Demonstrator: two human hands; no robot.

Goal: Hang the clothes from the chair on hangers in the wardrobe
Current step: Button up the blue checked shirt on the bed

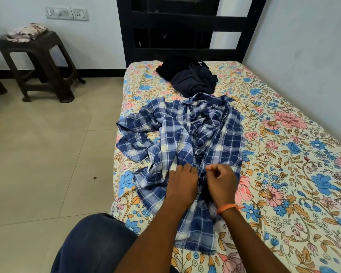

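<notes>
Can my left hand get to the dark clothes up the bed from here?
Probably not without leaning: the left hand grips the plaid shirt, which lies between it and the dark clothes.

small white lettering on the black garment (175,67) at the bed's far end, too small to read

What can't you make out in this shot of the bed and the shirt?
- Head view: the left hand and right hand cover the plaid shirt placket, so button state is hidden.
- The dark clothes are bunched; how many garments is unclear.
- No wardrobe or hangers in frame.
</notes>
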